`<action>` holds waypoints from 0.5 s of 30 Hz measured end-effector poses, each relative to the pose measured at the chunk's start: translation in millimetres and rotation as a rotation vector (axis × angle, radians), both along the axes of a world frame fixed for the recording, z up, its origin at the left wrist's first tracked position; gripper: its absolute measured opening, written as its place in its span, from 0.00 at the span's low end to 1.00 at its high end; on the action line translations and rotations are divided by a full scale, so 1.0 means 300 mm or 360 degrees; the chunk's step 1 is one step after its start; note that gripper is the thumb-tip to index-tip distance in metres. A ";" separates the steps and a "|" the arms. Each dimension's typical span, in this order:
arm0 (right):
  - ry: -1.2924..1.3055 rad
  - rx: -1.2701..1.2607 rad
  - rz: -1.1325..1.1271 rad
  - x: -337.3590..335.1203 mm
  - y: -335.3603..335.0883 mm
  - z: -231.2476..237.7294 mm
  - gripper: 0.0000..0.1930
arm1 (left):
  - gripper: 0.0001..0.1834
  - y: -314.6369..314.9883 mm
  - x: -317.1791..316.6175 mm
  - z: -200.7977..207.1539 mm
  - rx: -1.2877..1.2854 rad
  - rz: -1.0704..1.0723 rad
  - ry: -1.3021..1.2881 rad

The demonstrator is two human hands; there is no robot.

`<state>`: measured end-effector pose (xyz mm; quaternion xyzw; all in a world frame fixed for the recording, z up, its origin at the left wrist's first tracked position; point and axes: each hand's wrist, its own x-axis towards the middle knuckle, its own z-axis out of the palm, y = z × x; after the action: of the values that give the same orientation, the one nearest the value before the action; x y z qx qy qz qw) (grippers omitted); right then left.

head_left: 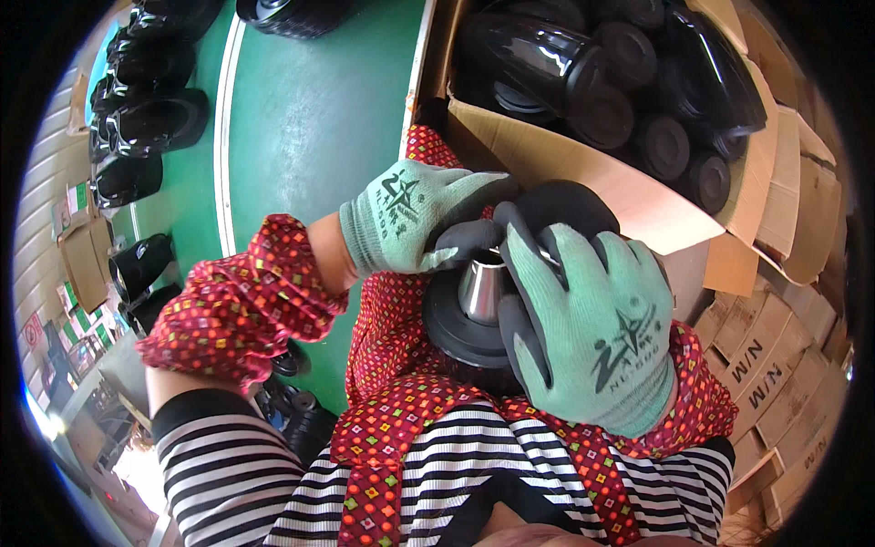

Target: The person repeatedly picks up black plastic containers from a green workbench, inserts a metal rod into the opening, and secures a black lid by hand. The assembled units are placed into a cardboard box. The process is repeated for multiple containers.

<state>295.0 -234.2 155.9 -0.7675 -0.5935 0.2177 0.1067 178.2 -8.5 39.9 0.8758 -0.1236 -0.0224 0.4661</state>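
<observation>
In my lap stands a black round part (pixel 451 321) with a stepped rim, and a shiny silver metal collar (pixel 478 294) rises from its middle. My right hand (pixel 592 333), in a green glove with dark fingertips, is closed around the collar's right side and top. From the left, my left hand (pixel 424 216), gloved the same way, has its thumb at the collar's upper rim and its forefinger stretched to the right. What lies between its fingers is hidden. Just beyond both hands is a smooth black rounded piece (pixel 581 211), partly covered by the fingers.
An open cardboard box (pixel 583 169) full of glossy black pieces stands at the far right. To the left runs a green tabletop (pixel 310 109) with a white stripe, and several black glossy pieces (pixel 155 123) line its far side. Cardboard (pixel 766 374) is stacked on the right.
</observation>
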 end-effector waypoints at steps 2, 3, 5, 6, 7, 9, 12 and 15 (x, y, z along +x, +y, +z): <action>-0.0061 -0.0022 -0.0007 -0.010 0.010 0.007 0.33 | 0.35 0.006 0.018 -0.036 -0.0018 0.0000 -0.0181; -0.0076 0.0010 -0.0050 -0.014 0.017 0.003 0.32 | 0.32 0.003 0.018 -0.034 -0.0015 0.0037 -0.0088; -0.0141 0.0125 -0.0078 -0.012 0.008 -0.021 0.30 | 0.28 -0.016 0.014 -0.036 0.0043 0.0129 -0.0149; -0.0120 0.0152 -0.0092 -0.010 0.004 -0.024 0.28 | 0.27 -0.021 0.005 -0.034 0.0074 0.0200 -0.0137; -0.0121 0.0234 -0.0070 -0.013 -0.002 -0.029 0.27 | 0.28 -0.020 -0.013 -0.024 0.0162 0.0203 -0.0214; -0.0082 0.0314 -0.0031 -0.007 -0.002 -0.032 0.26 | 0.30 -0.009 -0.035 0.027 0.0188 0.0141 -0.0207; 0.0059 0.0500 0.0017 0.014 -0.018 -0.028 0.30 | 0.30 0.005 -0.082 0.102 0.0313 0.0207 -0.0181; 0.0217 0.1025 -0.0169 0.023 -0.090 -0.020 0.29 | 0.24 0.041 -0.194 0.093 0.0090 0.0793 -0.0306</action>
<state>302.0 -261.0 149.8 -0.7079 -0.5825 0.0639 0.3943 120.1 3.8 68.0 0.8899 0.0528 0.1730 0.4188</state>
